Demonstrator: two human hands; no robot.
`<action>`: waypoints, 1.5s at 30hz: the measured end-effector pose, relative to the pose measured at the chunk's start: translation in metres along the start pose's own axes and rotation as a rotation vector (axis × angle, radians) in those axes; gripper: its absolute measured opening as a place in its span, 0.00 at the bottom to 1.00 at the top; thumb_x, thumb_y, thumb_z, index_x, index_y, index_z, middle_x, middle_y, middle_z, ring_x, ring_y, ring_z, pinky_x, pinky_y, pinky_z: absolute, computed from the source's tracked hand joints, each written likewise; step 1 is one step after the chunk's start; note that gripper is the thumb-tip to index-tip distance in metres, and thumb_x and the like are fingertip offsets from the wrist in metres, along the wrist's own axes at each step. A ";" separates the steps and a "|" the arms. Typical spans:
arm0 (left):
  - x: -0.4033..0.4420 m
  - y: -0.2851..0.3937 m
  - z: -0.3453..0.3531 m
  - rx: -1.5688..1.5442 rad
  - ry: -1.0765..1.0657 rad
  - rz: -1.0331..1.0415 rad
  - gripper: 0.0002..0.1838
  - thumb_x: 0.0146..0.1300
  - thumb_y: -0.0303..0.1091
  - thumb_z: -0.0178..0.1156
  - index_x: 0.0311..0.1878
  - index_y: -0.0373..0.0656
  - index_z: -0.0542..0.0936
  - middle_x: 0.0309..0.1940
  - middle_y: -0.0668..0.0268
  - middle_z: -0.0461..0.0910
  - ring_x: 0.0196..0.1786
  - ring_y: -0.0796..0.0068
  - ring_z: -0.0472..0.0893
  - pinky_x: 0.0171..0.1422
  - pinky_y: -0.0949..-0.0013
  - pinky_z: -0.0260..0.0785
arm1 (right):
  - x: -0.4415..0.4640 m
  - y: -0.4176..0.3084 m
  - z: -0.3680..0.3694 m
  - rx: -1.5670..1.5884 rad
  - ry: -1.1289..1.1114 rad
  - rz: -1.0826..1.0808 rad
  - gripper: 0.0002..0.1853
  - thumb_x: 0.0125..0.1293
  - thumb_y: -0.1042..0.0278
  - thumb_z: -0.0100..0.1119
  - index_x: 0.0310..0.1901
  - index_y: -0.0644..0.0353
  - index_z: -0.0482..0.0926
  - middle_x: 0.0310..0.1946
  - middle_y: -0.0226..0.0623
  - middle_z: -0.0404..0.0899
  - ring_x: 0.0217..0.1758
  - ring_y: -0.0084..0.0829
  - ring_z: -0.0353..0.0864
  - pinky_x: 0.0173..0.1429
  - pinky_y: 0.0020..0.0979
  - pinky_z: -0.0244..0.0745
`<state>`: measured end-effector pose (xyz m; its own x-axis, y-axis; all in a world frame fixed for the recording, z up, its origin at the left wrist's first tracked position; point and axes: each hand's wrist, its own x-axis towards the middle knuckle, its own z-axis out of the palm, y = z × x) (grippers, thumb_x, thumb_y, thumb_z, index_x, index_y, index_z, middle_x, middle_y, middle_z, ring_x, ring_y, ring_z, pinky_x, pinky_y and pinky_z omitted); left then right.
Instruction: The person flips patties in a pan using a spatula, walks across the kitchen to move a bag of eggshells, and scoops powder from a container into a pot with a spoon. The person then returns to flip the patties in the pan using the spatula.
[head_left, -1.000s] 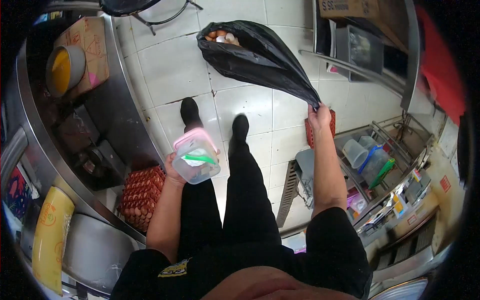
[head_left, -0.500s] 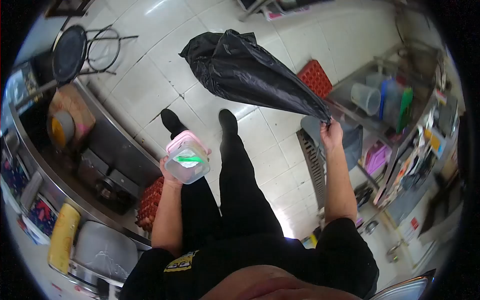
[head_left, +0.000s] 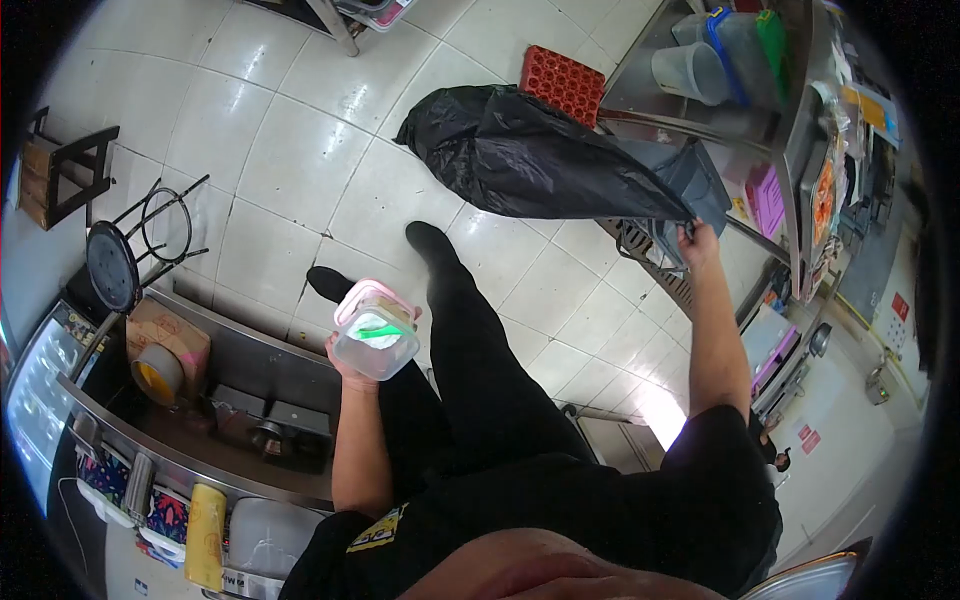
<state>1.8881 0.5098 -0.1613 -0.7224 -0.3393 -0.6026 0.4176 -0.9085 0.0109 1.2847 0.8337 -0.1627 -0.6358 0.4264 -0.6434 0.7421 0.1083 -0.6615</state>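
In my left hand is a clear plastic container, with my fingers wrapped round its sides. A pink lid shows along its far edge; whether it is attached I cannot tell. White contents and a green strip-like piece, perhaps a scoop handle, show at the container. My right hand is closed on the gathered end of a black plastic garbage bag. The bag stretches out to the left of that hand, bulging at its far end, above the tiled floor.
Beyond the bag lies a red egg tray. A grey bin stands by the floor drain grate. To the right is a metal shelf with plastic tubs. A steel counter and a black stool are at the left.
My view has turned and shifted, and my legs have stepped. The bag, still in my right hand, now overlaps the egg tray and reaches over the grey bin. The container stays in my left hand.
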 end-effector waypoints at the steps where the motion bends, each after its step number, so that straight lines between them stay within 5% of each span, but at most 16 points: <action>1: -0.001 -0.001 0.000 0.004 0.002 -0.005 0.56 0.48 0.69 0.67 0.77 0.45 0.65 0.71 0.51 0.72 0.71 0.35 0.71 0.80 0.28 0.50 | 0.022 -0.011 -0.003 -0.021 0.009 0.012 0.09 0.75 0.75 0.49 0.50 0.55 0.78 0.36 0.37 0.80 0.33 0.35 0.80 0.34 0.33 0.84; 4: -0.006 -0.004 -0.004 0.020 0.066 -0.042 0.57 0.47 0.70 0.67 0.77 0.45 0.65 0.70 0.49 0.71 0.70 0.30 0.69 0.79 0.29 0.54 | 0.091 -0.045 -0.018 -0.123 -0.009 0.071 0.09 0.76 0.73 0.46 0.48 0.55 0.78 0.35 0.36 0.80 0.30 0.33 0.79 0.33 0.32 0.84; 6: -0.010 -0.006 -0.008 -0.015 0.112 -0.037 0.57 0.48 0.69 0.64 0.78 0.43 0.63 0.70 0.39 0.68 0.69 0.25 0.69 0.69 0.34 0.69 | 0.129 -0.062 -0.031 -0.176 0.007 0.065 0.10 0.77 0.73 0.45 0.47 0.55 0.78 0.34 0.36 0.80 0.29 0.33 0.79 0.33 0.31 0.84; 11: -0.022 0.003 -0.011 0.023 0.144 -0.008 0.58 0.47 0.69 0.65 0.78 0.43 0.63 0.69 0.38 0.69 0.69 0.27 0.70 0.69 0.36 0.70 | 0.168 -0.101 -0.026 -0.224 0.153 -0.036 0.11 0.79 0.72 0.43 0.47 0.56 0.78 0.38 0.37 0.80 0.34 0.34 0.81 0.35 0.28 0.84; 13: -0.029 0.005 -0.015 0.044 0.232 0.003 0.58 0.47 0.70 0.65 0.77 0.43 0.63 0.68 0.39 0.70 0.69 0.28 0.70 0.69 0.36 0.69 | 0.183 -0.123 -0.034 -0.337 -0.109 -0.081 0.11 0.79 0.72 0.43 0.48 0.58 0.78 0.43 0.40 0.79 0.42 0.35 0.81 0.38 0.28 0.84; 16: -0.035 0.005 -0.020 -0.596 0.006 0.001 0.58 0.47 0.69 0.66 0.77 0.42 0.63 0.68 0.40 0.70 0.69 0.30 0.71 0.71 0.36 0.67 | 0.162 -0.141 -0.019 -0.259 0.003 -0.033 0.10 0.77 0.68 0.47 0.50 0.59 0.78 0.46 0.41 0.79 0.48 0.39 0.80 0.47 0.33 0.81; 19: -0.038 0.008 -0.031 -0.053 0.139 0.024 0.58 0.48 0.68 0.66 0.77 0.42 0.63 0.70 0.41 0.69 0.70 0.30 0.70 0.73 0.36 0.65 | 0.129 -0.142 -0.001 -0.132 0.127 0.020 0.12 0.75 0.64 0.52 0.52 0.61 0.78 0.50 0.43 0.78 0.54 0.43 0.78 0.55 0.39 0.79; 22: -0.041 0.006 -0.043 0.010 0.198 0.050 0.57 0.49 0.68 0.66 0.78 0.42 0.63 0.70 0.42 0.69 0.71 0.30 0.69 0.73 0.36 0.65 | 0.085 -0.111 0.021 -0.117 0.168 0.000 0.15 0.74 0.61 0.55 0.53 0.62 0.78 0.52 0.44 0.78 0.58 0.46 0.77 0.61 0.42 0.77; 24: -0.039 0.002 -0.050 -0.067 0.144 0.042 0.57 0.49 0.69 0.66 0.78 0.43 0.64 0.71 0.44 0.69 0.71 0.30 0.69 0.74 0.35 0.64 | 0.064 -0.087 0.035 -1.095 0.528 -0.833 0.21 0.66 0.60 0.63 0.56 0.65 0.78 0.55 0.47 0.80 0.66 0.47 0.72 0.65 0.47 0.74; 26: -0.037 -0.001 -0.056 -0.143 0.047 0.041 0.56 0.50 0.69 0.65 0.77 0.43 0.64 0.71 0.45 0.69 0.71 0.31 0.69 0.74 0.34 0.64 | -0.042 -0.033 0.067 -1.264 0.192 -1.545 0.22 0.64 0.61 0.66 0.58 0.62 0.79 0.56 0.48 0.81 0.64 0.50 0.75 0.69 0.47 0.69; 27: -0.037 -0.001 -0.059 -0.187 -0.031 0.043 0.56 0.51 0.68 0.65 0.77 0.43 0.64 0.71 0.46 0.70 0.71 0.32 0.70 0.74 0.33 0.64 | -0.105 -0.006 0.091 -1.224 -0.205 -1.582 0.19 0.64 0.66 0.68 0.56 0.60 0.81 0.53 0.46 0.82 0.59 0.46 0.79 0.65 0.44 0.73; 31: -0.038 0.000 -0.072 -0.245 0.021 0.179 0.53 0.53 0.67 0.63 0.76 0.40 0.65 0.69 0.44 0.72 0.69 0.35 0.73 0.73 0.35 0.66 | -0.262 0.149 0.143 -1.090 -1.268 -0.792 0.18 0.65 0.78 0.68 0.56 0.57 0.80 0.48 0.32 0.84 0.45 0.23 0.85 0.45 0.25 0.81; 34: -0.042 0.017 -0.067 -0.255 -0.014 0.267 0.52 0.54 0.65 0.61 0.76 0.39 0.65 0.69 0.45 0.72 0.69 0.37 0.73 0.75 0.39 0.65 | -0.421 0.218 0.187 -1.117 -1.723 -0.911 0.13 0.61 0.72 0.73 0.48 0.58 0.85 0.49 0.36 0.80 0.42 0.28 0.84 0.43 0.30 0.79; 36: -0.056 0.032 -0.076 -0.286 0.100 0.377 0.51 0.55 0.63 0.58 0.76 0.39 0.65 0.69 0.45 0.72 0.71 0.41 0.73 0.77 0.40 0.63 | -0.486 0.265 0.215 -0.944 -1.878 -1.104 0.10 0.60 0.70 0.74 0.44 0.59 0.87 0.50 0.43 0.78 0.43 0.32 0.83 0.45 0.32 0.78; 38: -0.067 0.044 -0.092 -0.407 0.279 0.476 0.49 0.56 0.63 0.54 0.77 0.40 0.64 0.72 0.47 0.70 0.74 0.45 0.70 0.79 0.39 0.60 | -0.543 0.301 0.239 -1.080 -1.896 -0.814 0.12 0.60 0.71 0.73 0.46 0.60 0.87 0.53 0.47 0.77 0.44 0.35 0.84 0.46 0.34 0.82; 45: -0.110 0.162 -0.136 -0.601 0.086 0.805 0.50 0.57 0.66 0.52 0.78 0.44 0.64 0.74 0.50 0.68 0.75 0.45 0.70 0.79 0.39 0.59 | -0.681 0.408 0.305 -1.241 -2.112 -1.155 0.15 0.58 0.74 0.72 0.47 0.60 0.86 0.51 0.47 0.80 0.45 0.42 0.86 0.46 0.36 0.83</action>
<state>2.1094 0.4333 -0.2017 -0.0706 -0.7576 -0.6489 0.9895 -0.1355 0.0505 1.9554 0.3136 -0.1119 0.5467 -0.7905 -0.2761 -0.4535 -0.0024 -0.8913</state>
